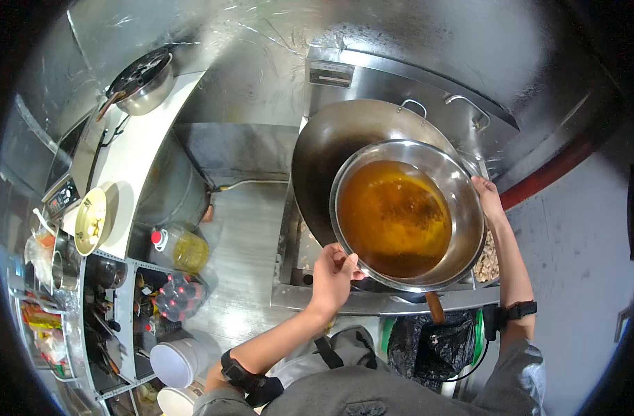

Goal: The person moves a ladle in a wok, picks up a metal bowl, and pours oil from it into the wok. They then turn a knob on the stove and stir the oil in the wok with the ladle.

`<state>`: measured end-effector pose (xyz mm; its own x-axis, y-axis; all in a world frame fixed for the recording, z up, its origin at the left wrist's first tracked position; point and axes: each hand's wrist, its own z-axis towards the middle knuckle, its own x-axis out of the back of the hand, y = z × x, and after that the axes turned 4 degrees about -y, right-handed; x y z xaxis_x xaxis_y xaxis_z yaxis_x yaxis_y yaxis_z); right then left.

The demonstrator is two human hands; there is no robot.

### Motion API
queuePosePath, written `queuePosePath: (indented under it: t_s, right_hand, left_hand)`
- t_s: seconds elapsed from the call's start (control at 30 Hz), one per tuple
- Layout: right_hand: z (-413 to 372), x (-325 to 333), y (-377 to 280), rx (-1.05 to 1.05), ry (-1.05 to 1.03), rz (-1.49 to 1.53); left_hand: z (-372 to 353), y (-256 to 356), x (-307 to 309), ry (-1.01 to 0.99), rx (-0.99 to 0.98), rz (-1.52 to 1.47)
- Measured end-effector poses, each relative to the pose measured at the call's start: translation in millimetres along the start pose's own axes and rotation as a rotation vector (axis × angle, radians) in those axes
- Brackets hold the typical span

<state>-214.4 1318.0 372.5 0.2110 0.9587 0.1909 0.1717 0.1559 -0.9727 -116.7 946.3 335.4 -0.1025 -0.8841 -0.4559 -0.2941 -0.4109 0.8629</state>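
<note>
Head view: wok (324, 156) partly out of sight behind steel bowl (464, 208).

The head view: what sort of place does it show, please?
Probably a commercial kitchen: it has a large wok, a stainless-steel stove and a wide metal bowl of amber, oil-like liquid.

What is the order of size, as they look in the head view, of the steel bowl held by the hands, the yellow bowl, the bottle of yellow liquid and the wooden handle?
1. Steel bowl
2. Yellow bowl and bottle of yellow liquid: too alike to rank
3. Wooden handle
</note>
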Motion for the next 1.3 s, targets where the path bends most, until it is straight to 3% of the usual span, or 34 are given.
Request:
queuePosePath:
  t_s: [0.53, 0.83, 0.9, 1.3]
  right_hand:
    - [64.9, -9.1, 10.2, -0.010, -0.052, -0.175]
    - [86.3, -34.0, -12.6, 0.018, -0.158, -0.189]
    - [84.1, -47.4, -18.8, 0.024, -0.104, -0.207]
    - [109.1, -27.8, -11.4, -0.022, -0.227, -0.307]
  left_hand:
    - [42.6, -31.8, 15.0, 0.078, 0.108, -0.122]
    - [57.9, -53.9, 9.4, 0.115, 0.175, -0.157]
    - [60.2, -65.5, 6.6, 0.166, 0.148, -0.184]
    - [55.9, -64.6, -0.4, 0.218, 0.188, -0.269]
